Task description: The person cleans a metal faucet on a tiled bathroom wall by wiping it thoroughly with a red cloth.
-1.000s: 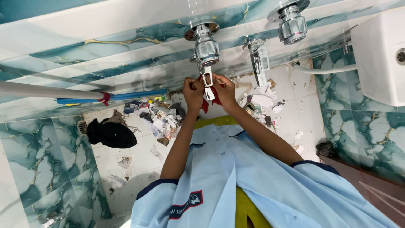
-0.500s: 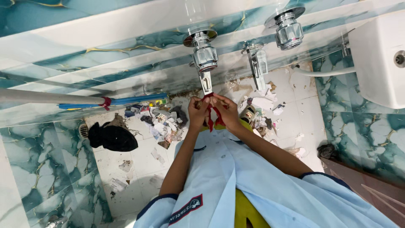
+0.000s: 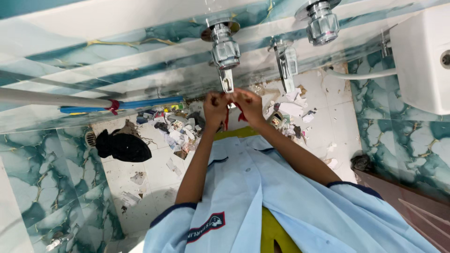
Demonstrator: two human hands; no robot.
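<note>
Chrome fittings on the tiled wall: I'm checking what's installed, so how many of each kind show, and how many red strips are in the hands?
Chrome valves with round wall flanges: 2
Chrome lever tap between them: 1
Red strip, held by left hand and right hand: 1
Total: 4

Tap (image 3: pixel 225 51) spout tip hidden behind hands (image 3: pixel 233 105); cistern (image 3: pixel 424 61) cut off right.
</note>
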